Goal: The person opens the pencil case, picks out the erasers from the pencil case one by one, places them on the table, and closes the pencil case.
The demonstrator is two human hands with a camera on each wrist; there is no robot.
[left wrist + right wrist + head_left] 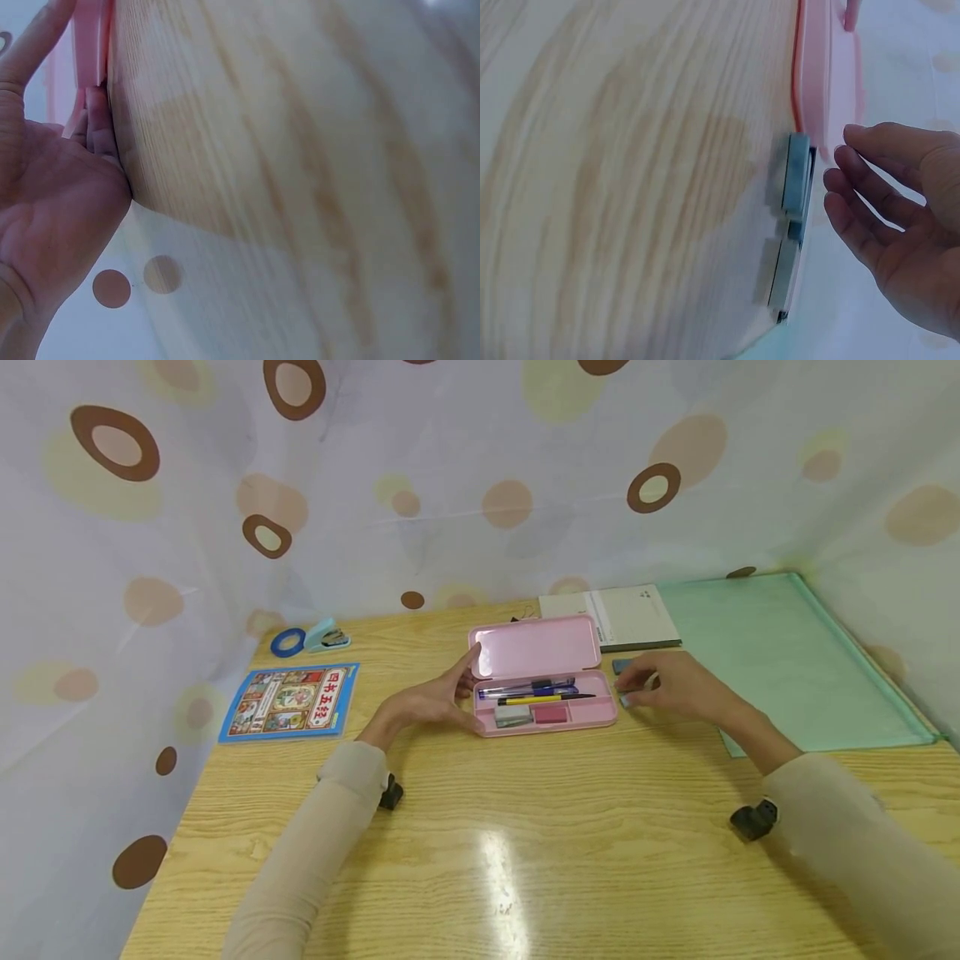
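Observation:
A pink pencil case (543, 727) lies with its lid (536, 647) raised. My left hand (435, 700) holds its left end, fingers spread from the front corner up to the lid. Inside the case are pens (517, 691), a yellow-and-black pencil or pen (540, 698), a whitish block (512, 717) and a pink eraser (551, 715). My right hand (907, 217) hovers past the case's right end, fingers loosely bent with nothing between them. Below its fingertips sits a small blue-grey block (796, 174) on the table, apart from them in the right wrist view.
Behind the case lie a notebook (637, 614) and a dark blue piece (621, 666). A green translucent mat or folder (810, 668) covers the right side. At left are a blue-edged book (292, 700), a stapler (327, 637) and a blue tape ring (288, 642).

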